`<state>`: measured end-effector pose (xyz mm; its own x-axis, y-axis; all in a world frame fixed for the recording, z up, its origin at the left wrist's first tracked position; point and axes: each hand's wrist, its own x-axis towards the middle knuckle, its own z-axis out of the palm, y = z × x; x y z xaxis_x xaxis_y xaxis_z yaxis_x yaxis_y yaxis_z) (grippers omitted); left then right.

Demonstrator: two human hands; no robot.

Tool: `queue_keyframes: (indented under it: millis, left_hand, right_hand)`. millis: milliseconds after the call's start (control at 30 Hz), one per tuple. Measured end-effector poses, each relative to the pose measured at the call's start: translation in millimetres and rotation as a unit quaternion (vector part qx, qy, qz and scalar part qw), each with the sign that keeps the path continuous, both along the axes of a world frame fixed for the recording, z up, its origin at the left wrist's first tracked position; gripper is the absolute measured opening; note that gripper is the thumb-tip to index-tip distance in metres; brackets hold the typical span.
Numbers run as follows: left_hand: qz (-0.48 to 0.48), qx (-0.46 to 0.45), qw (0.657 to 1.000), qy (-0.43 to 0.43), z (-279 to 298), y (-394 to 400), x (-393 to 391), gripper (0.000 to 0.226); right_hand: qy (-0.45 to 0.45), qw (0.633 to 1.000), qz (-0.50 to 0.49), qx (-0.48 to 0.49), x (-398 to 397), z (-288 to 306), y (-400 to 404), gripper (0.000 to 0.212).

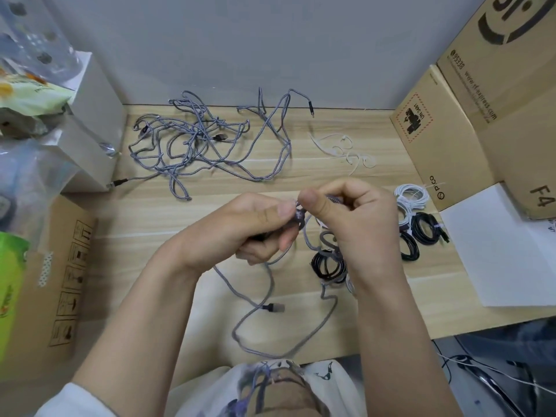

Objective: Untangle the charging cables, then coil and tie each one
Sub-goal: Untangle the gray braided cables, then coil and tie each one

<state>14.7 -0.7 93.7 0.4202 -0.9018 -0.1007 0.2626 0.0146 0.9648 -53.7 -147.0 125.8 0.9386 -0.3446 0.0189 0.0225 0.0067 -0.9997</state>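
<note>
Both hands meet above the middle of the wooden table (pixel 156 212). My left hand (pixel 255 230) grips a grey braided cable (pixel 267 284) and my right hand (pixel 355 218) pinches the same cable beside it. The cable's loose length hangs down to the table's front edge, with its USB plug (pixel 275 308) lying on the wood. A tangle of grey braided cables (pixel 198 139) lies at the back. White ties (pixel 346 152) lie at the back right. Under my right wrist sits a coiled black cable (pixel 326 266).
Coiled white cables (pixel 412 197) and coiled black cables (pixel 427 227) lie at the right beside white paper (pixel 505 254). Cardboard boxes (pixel 451 124) stand at the right, another box (pixel 60 266) and plastic bags (pixel 27 85) at the left. A wall closes the back.
</note>
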Motion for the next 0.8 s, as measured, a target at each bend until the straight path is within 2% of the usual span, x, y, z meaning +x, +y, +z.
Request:
queue_keyframes:
  millis: [100, 167, 267, 333, 433, 500, 533, 600, 667, 733, 800]
  left_hand:
    - [-0.021, -0.062, 0.995, 0.071, 0, 5, 4, 0.030]
    - [-0.030, -0.140, 0.980, 0.135, 0, 6, 5, 0.026]
    - [-0.081, -0.268, 0.932, 0.230, 0, 0, 7, 0.025]
    - [-0.088, -0.330, 0.892, 0.296, 4, -6, 7, 0.026]
    - [0.003, -0.409, 0.829, 0.381, 13, -9, 13, 0.019]
    - [0.087, -0.434, 0.805, 0.395, 16, -9, 18, 0.014]
    - [0.132, -0.432, 0.805, 0.384, 17, -10, 20, 0.015]
    - [0.243, -0.389, 0.829, 0.319, 14, -16, 22, 0.018]
    - [0.341, -0.308, 0.867, 0.191, 8, -22, 19, 0.019]
    - [0.391, -0.228, 0.889, 0.071, -1, -24, 19, 0.016]
    - [0.399, -0.164, 0.902, 0.004, -11, -23, 21, 0.012]
  right_hand:
    - [0.033, 0.999, -0.002, 0.019, 2, -5, -1, 0.022]
    - [0.062, 0.997, 0.019, 0.047, 3, -8, 1, 0.035]
    - [0.092, 0.986, 0.086, 0.113, 6, -12, 4, 0.043]
    - [0.114, 0.970, 0.133, 0.166, 7, -12, 5, 0.039]
    - [0.164, 0.952, 0.186, 0.176, 5, -18, 6, 0.036]
    - [0.201, 0.946, 0.214, 0.138, 2, -23, 8, 0.037]
    - [0.216, 0.942, 0.227, 0.116, 1, -24, 10, 0.038]
    - [0.250, 0.934, 0.248, 0.066, 2, -24, 16, 0.038]
    - [0.276, 0.924, 0.265, 0.012, 2, -23, 18, 0.037]
    - [0.289, 0.917, 0.275, -0.010, 0, -23, 19, 0.037]
    - [0.283, 0.920, 0.270, -0.031, -1, -25, 19, 0.037]
